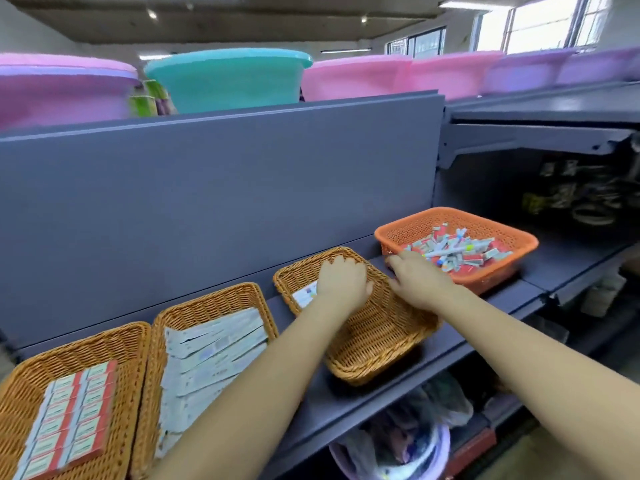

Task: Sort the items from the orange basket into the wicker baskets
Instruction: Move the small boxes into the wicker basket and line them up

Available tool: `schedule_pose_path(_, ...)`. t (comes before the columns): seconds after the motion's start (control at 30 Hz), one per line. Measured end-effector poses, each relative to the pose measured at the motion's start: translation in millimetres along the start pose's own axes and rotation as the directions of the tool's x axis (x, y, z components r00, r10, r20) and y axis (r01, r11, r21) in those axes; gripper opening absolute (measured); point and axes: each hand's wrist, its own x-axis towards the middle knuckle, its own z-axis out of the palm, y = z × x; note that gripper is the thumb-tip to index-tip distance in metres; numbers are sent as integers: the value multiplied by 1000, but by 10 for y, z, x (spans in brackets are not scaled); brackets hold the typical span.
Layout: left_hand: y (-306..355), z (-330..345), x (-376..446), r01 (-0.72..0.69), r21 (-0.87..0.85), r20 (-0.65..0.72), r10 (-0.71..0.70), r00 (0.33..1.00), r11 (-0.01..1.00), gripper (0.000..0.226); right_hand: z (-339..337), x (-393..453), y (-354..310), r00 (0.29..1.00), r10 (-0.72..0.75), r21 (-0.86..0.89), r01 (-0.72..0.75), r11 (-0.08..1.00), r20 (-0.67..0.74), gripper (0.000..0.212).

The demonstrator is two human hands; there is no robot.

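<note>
Head view: hands (381, 282) over woven wicker basket (381, 344), perforated orange basket (498, 233) beside.

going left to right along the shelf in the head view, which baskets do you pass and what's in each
wicker basket of red-and-white boxes → wicker basket of white packs → wicker basket with one white pack, left hand in it → orange basket of mixed items

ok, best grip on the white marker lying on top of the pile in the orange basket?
Pinch the white marker mid-barrel from above. It lies flat on top of the pile in the orange basket, long sides exposed, ends crowded by small boxes. The right hand is already at the near rim.
</note>
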Motion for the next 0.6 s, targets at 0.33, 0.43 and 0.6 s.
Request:
schedule_pose_path(0.33,396,-5,898,-134,-20,-29,133,991,991,40,-56,331,948,983,181,-28,-181,983,2,39)
schedule_pose_path(0.43,504,61,1111,-149,-47,-20,148,989,988,41,-8,386,1175,974,225,-21,-224,974,31,49)
schedule_pose_path(0.6,674,113,1445,-107,-92,19,109,994,990,38,45,587,1437,980,192,-23,-191,981,48,47)
